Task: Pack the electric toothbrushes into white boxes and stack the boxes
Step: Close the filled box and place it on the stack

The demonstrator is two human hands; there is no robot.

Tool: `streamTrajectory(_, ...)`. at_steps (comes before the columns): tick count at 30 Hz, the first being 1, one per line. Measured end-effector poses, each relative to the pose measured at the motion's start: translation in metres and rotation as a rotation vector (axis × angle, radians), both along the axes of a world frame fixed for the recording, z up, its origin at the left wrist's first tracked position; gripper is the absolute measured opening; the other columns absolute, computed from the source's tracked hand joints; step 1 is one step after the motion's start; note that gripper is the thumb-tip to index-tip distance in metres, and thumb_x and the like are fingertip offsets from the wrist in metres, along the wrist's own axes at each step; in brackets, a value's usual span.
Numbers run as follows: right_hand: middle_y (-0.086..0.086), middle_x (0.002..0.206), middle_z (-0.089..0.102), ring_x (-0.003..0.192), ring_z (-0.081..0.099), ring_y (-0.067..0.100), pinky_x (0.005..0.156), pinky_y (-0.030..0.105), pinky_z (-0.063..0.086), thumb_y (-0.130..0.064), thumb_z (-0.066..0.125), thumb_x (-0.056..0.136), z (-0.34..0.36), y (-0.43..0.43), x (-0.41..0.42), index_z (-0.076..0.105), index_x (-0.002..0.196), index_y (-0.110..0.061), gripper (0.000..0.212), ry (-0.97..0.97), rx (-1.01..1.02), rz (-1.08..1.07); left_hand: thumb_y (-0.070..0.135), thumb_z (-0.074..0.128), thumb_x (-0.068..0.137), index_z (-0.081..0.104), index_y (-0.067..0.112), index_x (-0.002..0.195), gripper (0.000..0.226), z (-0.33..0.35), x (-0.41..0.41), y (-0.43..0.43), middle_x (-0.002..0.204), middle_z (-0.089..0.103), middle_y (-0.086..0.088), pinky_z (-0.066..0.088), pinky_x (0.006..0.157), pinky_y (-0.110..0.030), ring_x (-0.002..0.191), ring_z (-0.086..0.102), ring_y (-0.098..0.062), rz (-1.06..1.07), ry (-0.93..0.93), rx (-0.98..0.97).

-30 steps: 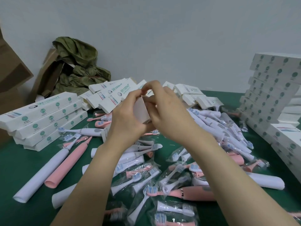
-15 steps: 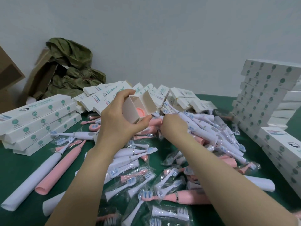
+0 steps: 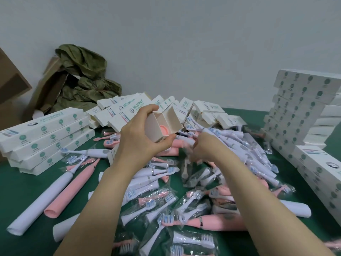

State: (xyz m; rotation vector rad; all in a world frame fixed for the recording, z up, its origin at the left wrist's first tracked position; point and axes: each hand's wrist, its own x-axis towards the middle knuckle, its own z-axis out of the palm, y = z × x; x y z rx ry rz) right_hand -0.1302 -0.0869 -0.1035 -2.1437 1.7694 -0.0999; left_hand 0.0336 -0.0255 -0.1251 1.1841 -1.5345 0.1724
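- The white box (image 3: 156,124) is hovering above the pile (image 3: 147,182), flaps open, with a pink toothbrush (image 3: 163,129) inside.
- The left hand (image 3: 140,139) is gripping it with curled fingers; holding the mouth steady should help.
- The right hand (image 3: 204,147) is digging among bagged brush heads (image 3: 195,176); blur is hiding whether its fingers grip anything.

An open white box (image 3: 160,131), tilted in the left hand (image 3: 140,139) over the table's (image 3: 18,183) middle, shows a pink toothbrush end (image 3: 164,129) inside. Loose pink and white toothbrushes (image 3: 72,189) and bagged brush heads (image 3: 147,209) cover the centre. Closed boxes are stacked at the left edge (image 3: 46,133) and right edge (image 3: 299,111); more are heaped along the far edge (image 3: 118,111).
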Motion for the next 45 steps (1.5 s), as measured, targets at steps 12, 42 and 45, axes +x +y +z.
streamTrajectory(12,0.002,0.071,0.072,0.071,0.071,0.02,0.078,0.038,0.058,-0.01,0.065,0.081,0.06,0.067,0.002,0.07,0.07,-0.013,0.013,-1.034,-0.258,0.265,0.049,0.079,0.056,0.05,0.04,0.113,0.064,-0.001,-0.008,-0.001,0.105,0.06,0.022,0.039,0.079,-0.006,0.095,0.054,0.004,-0.072,0.131,0.075)
streamTrajectory(42,-0.004,0.082,0.05,0.075,0.049,0.01,0.063,0.002,0.032,-0.017,0.066,0.086,0.022,0.049,0.03,0.071,0.092,-0.02,0.008,-0.736,-0.702,0.195,0.035,0.076,0.057,0.052,0.032,0.118,0.065,0.003,-0.017,0.002,0.104,0.059,0.021,0.046,0.089,-0.026,0.102,0.058,-0.006,-0.05,0.139,0.046)
streamTrajectory(45,-0.005,0.072,0.041,0.071,0.039,0.011,0.062,0.013,0.03,-0.012,0.052,0.093,0.026,0.047,0.029,0.072,0.105,-0.023,0.026,-0.5,-0.685,0.401,0.03,0.077,0.055,0.053,0.03,0.118,0.068,0.002,-0.015,0.003,0.103,0.056,0.027,0.044,0.089,-0.024,0.102,0.056,-0.007,-0.058,0.126,0.073)
